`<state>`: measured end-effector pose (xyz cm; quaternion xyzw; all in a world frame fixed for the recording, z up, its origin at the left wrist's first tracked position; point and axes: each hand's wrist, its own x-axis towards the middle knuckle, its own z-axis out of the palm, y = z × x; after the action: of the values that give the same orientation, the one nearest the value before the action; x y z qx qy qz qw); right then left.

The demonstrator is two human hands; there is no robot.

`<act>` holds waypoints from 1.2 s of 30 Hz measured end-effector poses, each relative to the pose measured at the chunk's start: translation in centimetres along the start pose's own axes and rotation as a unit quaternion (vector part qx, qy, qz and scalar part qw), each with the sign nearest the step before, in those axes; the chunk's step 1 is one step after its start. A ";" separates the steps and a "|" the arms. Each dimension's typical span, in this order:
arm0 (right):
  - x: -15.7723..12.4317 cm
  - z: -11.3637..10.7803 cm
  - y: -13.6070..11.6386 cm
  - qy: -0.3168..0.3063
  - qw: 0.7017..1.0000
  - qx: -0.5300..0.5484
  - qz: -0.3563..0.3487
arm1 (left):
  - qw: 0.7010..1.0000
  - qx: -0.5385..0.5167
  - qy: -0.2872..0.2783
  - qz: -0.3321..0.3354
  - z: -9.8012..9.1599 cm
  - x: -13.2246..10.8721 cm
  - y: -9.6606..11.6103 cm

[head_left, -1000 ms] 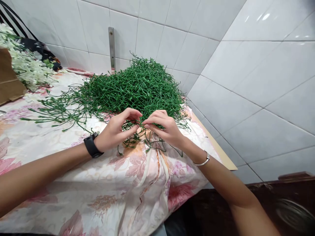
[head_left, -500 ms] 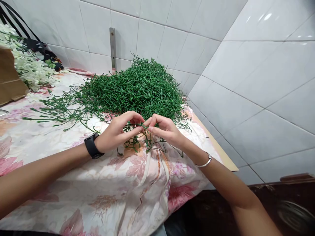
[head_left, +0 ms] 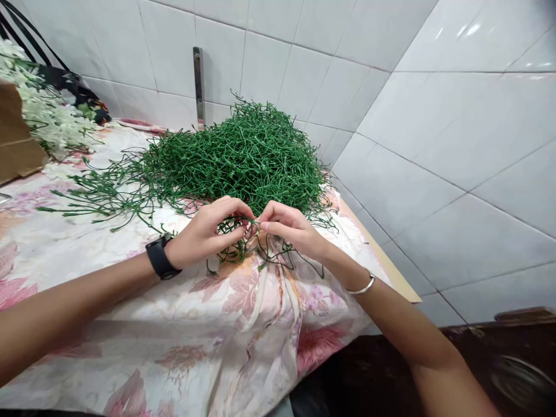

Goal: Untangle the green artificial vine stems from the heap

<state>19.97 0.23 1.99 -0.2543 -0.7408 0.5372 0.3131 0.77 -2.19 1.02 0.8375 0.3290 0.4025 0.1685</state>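
Pinched a green stem (head_left: pixel 256 222) between both hands, at the middle of the scene, just to the near side of the pile (head_left: pixel 243 156) and above the cloth (head_left: pixel 165 324); had the left hand (head_left: pixel 207 231) arched, with thumb and forefinger bent into a loop, green showing through the gap, and closed only at the tips, on the stem; had the right hand (head_left: pixel 294 229) facing it, with fingers curled and thumb set against the forefinger, gripping the same stem by the tips; had hardly any gap between the two sets of fingertips; could not tell exactly how each fingertip pressed; wore a black watch (head_left: pixel 163 256) on the left wrist and a silver bangle (head_left: pixel 364 284) on the right.

Had loose stems (head_left: pixel 237 253) on the cloth below the hands; had the pile heaped just beyond, near the far tiles (head_left: pixel 278 35), with a thinner spray (head_left: pixel 108 194) trailing left; had white flowers (head_left: pixel 54 119) at far left, behind brown cardboard (head_left: pixel 17 139) and beside dark printed fabric (head_left: pixel 73 92); faced an upright metal strip (head_left: pixel 198 81) behind the pile; had a pale board (head_left: pixel 397 275) jutting from under the cloth at right.
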 end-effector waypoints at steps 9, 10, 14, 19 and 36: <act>0.2 -0.4 0.3 -0.022 0.996 0.089 0.015 | 0.999 -0.046 -0.013 0.006 0.0 0.0 -0.4; 0.3 -0.5 0.4 -0.013 0.996 0.086 0.016 | 0.998 -0.062 -0.015 -0.001 0.0 0.1 -0.4; 0.4 -0.6 0.6 0.014 0.998 0.061 0.019 | 0.990 -0.129 -0.034 -0.052 0.0 0.2 -0.5; 0.3 -0.2 0.4 0.019 1.000 0.005 0.018 | 0.981 -0.163 -0.052 -0.090 0.0 0.3 -0.5; 0.1 -0.4 0.7 -0.030 0.939 -0.325 -0.104 | 0.991 -0.120 -0.020 -0.059 0.2 0.2 -0.9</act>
<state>20.24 0.75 1.40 -0.2476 -0.9064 0.2386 0.2454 0.69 -1.36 0.53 0.7979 0.3243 0.4118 0.2977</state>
